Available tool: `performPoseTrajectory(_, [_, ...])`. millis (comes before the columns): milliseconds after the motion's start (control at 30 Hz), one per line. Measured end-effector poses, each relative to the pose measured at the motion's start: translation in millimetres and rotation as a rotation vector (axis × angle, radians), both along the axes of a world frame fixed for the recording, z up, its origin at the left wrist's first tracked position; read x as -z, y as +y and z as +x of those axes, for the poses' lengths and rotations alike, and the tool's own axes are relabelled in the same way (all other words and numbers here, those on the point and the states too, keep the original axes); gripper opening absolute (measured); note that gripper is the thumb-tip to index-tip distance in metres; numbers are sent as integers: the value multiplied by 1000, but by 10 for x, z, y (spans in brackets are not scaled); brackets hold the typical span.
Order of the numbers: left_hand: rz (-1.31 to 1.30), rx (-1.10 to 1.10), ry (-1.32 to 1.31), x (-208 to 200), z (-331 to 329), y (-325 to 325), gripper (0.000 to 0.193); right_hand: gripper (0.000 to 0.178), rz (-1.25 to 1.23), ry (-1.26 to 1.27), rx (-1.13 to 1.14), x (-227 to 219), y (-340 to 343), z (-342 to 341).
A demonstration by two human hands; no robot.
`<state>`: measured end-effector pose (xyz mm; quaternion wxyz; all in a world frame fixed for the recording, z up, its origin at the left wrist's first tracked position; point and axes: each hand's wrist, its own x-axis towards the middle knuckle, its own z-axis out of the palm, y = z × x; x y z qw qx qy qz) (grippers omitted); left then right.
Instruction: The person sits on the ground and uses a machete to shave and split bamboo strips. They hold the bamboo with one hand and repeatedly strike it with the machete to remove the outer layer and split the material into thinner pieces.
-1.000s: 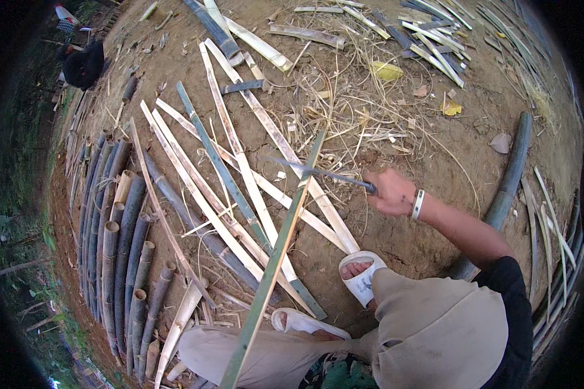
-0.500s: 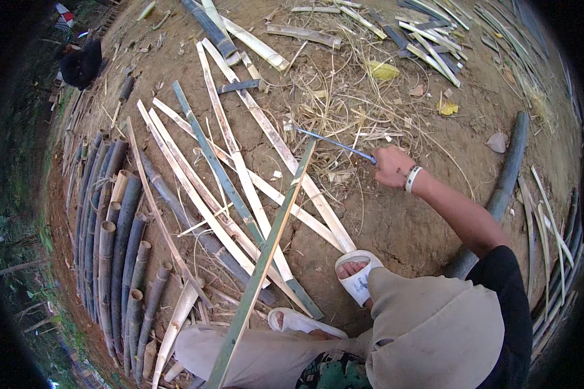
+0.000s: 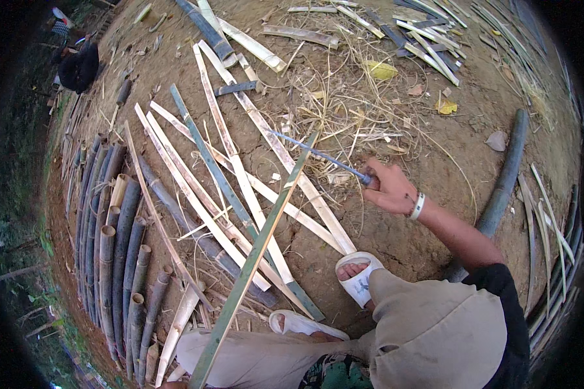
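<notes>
Knife handle [image 3: 366, 179] lies within fingers [image 3: 375, 196] of the right hand [image 3: 392, 190].

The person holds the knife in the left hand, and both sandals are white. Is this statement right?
Not quite: the knife is in the right hand, as the head view shows. Both sandals are white, as you say.

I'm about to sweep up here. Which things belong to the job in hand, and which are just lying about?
In the job:
long thin knife, held in the right hand
green bamboo strip, crossed in view by the knife

Seemingly lying about:
yellow leaves
thin shavings
dark pole at right
</notes>
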<state>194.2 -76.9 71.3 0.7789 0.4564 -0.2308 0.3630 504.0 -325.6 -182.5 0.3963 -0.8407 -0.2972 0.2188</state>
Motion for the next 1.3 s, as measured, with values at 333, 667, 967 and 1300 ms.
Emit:
performPoseTrajectory(333, [14, -150, 34, 136, -89, 449, 20, 30, -65, 192, 428, 287, -92, -56])
performPoseTrajectory(667, [16, -191, 36, 194, -108, 463, 33, 40, 118, 964, 535, 508, 229, -280])
performPoseTrajectory(967, [-104, -247, 35, 303, -182, 512, 37, 43, 149, 1074, 412, 684, 184, -217])
performPoseTrajectory(1300, [-330, -305, -331, 449, -248, 602, 38, 44, 33, 988, 428, 530, 247, -251])
